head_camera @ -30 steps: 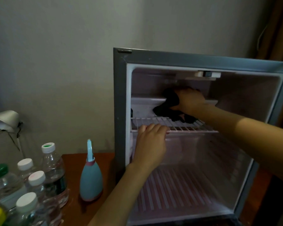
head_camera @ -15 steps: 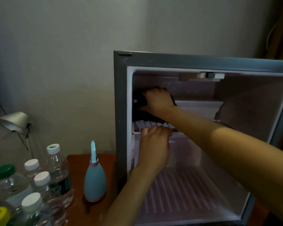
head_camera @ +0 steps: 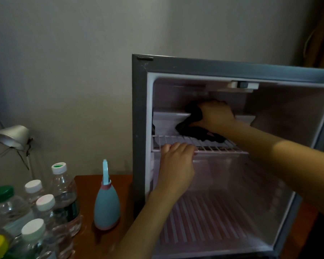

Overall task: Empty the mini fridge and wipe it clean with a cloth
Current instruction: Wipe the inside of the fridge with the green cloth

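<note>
The grey mini fridge (head_camera: pixel 138 128) stands open on a brown table, its inside pale and bare of goods. My right hand (head_camera: pixel 216 115) reaches deep into the upper part and presses a dark cloth (head_camera: pixel 195 130) against the back ledge above the wire shelf (head_camera: pixel 223 147). Part of the cloth trails onto that shelf. My left hand (head_camera: pixel 177 165) grips the shelf's front left edge, fingers curled over the wire.
Several water bottles (head_camera: pixel 62 199) with white, green and yellow caps crowd the table's left end. A blue squeeze bottle (head_camera: pixel 106 208) stands upright between them and the fridge. A silver desk lamp (head_camera: pixel 11 136) leans at the far left wall.
My right hand slid the cloth from the far left of the back ledge toward the middle. The left hand stayed on the wire shelf.
</note>
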Available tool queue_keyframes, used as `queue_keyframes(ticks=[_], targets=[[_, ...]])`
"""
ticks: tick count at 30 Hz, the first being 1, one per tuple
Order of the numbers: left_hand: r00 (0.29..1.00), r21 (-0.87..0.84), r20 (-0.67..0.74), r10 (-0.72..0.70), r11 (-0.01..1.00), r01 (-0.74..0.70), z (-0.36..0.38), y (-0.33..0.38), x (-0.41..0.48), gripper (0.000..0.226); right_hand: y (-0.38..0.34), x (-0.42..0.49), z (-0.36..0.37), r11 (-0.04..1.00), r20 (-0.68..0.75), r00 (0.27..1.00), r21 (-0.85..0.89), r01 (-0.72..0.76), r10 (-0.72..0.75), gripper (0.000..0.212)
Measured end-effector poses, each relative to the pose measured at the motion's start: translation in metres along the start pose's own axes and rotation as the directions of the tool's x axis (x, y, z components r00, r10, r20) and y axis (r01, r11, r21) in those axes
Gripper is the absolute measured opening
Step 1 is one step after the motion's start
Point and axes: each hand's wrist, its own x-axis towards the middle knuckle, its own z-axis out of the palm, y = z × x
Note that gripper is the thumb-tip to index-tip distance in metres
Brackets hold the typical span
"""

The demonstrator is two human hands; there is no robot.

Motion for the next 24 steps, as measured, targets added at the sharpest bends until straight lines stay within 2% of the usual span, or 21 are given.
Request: queue_keyframes(ticks=[3, 5, 7, 10, 14, 18, 21, 24], targets=[[1.000, 0.005, -0.022, -0.018, 1.000, 0.018, 0.002, 0.002, 0.000, 0.035, -0.044, 0.017, 0.006, 0.995, -0.043, 0.995, -0.010, 0.095, -0.096, 0.063], [0.999, -0.003, -0.020, -0.033, 0.999, 0.033, 0.003, 0.003, 0.001, 0.029, -0.076, 0.029, 0.010, 0.989, -0.086, 0.986, -0.032, 0.143, -0.145, 0.052], [0.998, -0.005, 0.001, -0.056, 0.998, 0.056, 0.002, 0.004, 0.000, 0.027, -0.091, 0.036, 0.013, 0.989, -0.116, 0.984, -0.066, 0.131, -0.138, 0.043], [0.999, 0.023, 0.000, -0.040, 0.999, 0.040, 0.000, 0.002, 0.000, 0.027, -0.083, 0.035, 0.015, 0.984, -0.095, 0.981, -0.061, 0.166, -0.171, 0.051], [0.998, 0.046, 0.062, 0.030, 0.998, -0.032, -0.005, -0.003, 0.000, 0.039, -0.051, 0.027, 0.009, 0.974, -0.062, 0.972, -0.008, 0.225, -0.225, 0.063], [0.999, 0.020, 0.038, 0.013, 1.000, -0.014, -0.005, -0.002, 0.001, 0.026, 0.013, -0.001, 0.002, 0.994, -0.003, 0.994, 0.021, 0.108, -0.108, 0.056], [0.998, 0.002, 0.058, 0.008, 1.000, -0.008, -0.008, -0.001, 0.001, 0.026, 0.041, -0.010, -0.003, 1.000, 0.089, 0.996, 0.018, -0.007, 0.005, 0.050], [0.997, -0.019, 0.073, 0.019, 1.000, -0.018, -0.010, 0.000, 0.001, 0.025, 0.038, -0.005, -0.005, 1.000, 0.123, 0.992, -0.004, -0.006, 0.006, 0.052]])
